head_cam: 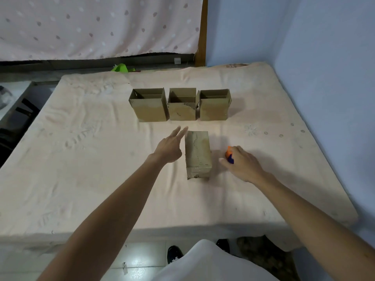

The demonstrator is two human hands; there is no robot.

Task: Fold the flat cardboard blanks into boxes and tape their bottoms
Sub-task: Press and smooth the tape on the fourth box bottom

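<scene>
White clothing (209,262) and dark shoes (174,254) sit lowest in view, at the near edge of the bed (101,179). Both forearms reach out over the sheet. Between them lies the fourth box (197,155) on its side, with its long axis pointing away from the person toward the row and a tape-like sheen at its near end.

The left hand (169,148) has a wide, empty grip with fingers straight, its tips just beside the box's far left corner. Whether they touch it I cannot tell. The right hand (242,164) curls its grip round an orange-and-blue tape dispenser (229,156), just right of the box.

Three finished boxes (182,105) stand open-topped beyond. The left hand is nearer, so it likely takes the box. Only a narrow strip separates box and row, while bare sheet opens at the row's left end; the wall (324,78) closes in on the right.
</scene>
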